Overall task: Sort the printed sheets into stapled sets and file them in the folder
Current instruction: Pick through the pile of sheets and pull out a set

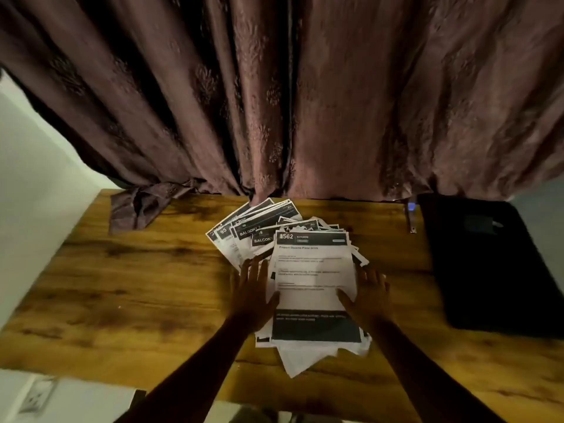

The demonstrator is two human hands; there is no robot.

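A loose pile of white printed sheets with black header bands (314, 270) lies mid-way across the brown wooden surface (152, 285) — fanned out toward the curtain. The left hand (254, 293) and right hand (367, 296) press flat, fingers spread, on either side of the top sheet, gripping nothing. A black folder (488, 264) rests well apart at the right.

- Left hand (256, 293): bare, no glove, no ring or watch to be seen.
- Right hand (369, 296): bare likewise, nothing on the wrist.
- Both forearms bare along their whole visible length; no sleeve shows.
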